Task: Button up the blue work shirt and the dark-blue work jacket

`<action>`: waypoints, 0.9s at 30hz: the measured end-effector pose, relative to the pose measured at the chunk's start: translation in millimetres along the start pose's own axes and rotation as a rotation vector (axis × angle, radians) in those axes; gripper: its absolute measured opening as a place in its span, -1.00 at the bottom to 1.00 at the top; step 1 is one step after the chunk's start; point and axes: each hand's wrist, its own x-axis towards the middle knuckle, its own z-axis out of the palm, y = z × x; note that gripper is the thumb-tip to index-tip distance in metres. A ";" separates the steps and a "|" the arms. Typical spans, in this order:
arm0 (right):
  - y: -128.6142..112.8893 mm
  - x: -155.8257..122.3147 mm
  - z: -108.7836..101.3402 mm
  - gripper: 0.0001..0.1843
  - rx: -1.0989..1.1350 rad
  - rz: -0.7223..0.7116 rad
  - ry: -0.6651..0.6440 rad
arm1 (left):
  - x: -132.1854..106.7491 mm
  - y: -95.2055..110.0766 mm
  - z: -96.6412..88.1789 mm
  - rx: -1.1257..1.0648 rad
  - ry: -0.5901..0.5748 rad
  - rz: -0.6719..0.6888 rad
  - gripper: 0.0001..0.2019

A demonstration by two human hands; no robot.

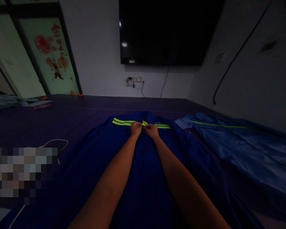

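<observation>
A dark blue jacket (102, 149) with yellow-green reflective stripes across its chest lies spread out in front of me, collar pointing away. Both my arms reach over it to the front opening at stripe height. My left hand (136, 128) is closed, pinching the jacket's front edge by the left stripe. Close beside it, my right hand (151, 130) pinches the opposite edge, where a short piece of stripe is lifted. Whether a button or zip sits between the fingertips is too small and dark to make out.
Another blue garment (228, 143) with a thin yellow-green stripe lies at right. A white cable (54, 140) loops on the purple floor (85, 105) at left, near a blurred patch. Light cloth (4, 100) and a pink item (43, 106) lie farther back. A television (166, 31) hangs on the wall.
</observation>
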 end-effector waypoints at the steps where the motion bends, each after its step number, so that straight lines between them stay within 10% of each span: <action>1: -0.4 -0.1 -0.5 -0.87 -0.004 -0.004 -0.002 | 0.2 -0.3 0.0 -0.003 0.000 -0.002 -0.84; 27: 10.9 8.0 2.9 -0.88 -0.219 0.030 -0.012 | -7.3 6.2 -2.5 0.019 -0.026 0.102 -0.72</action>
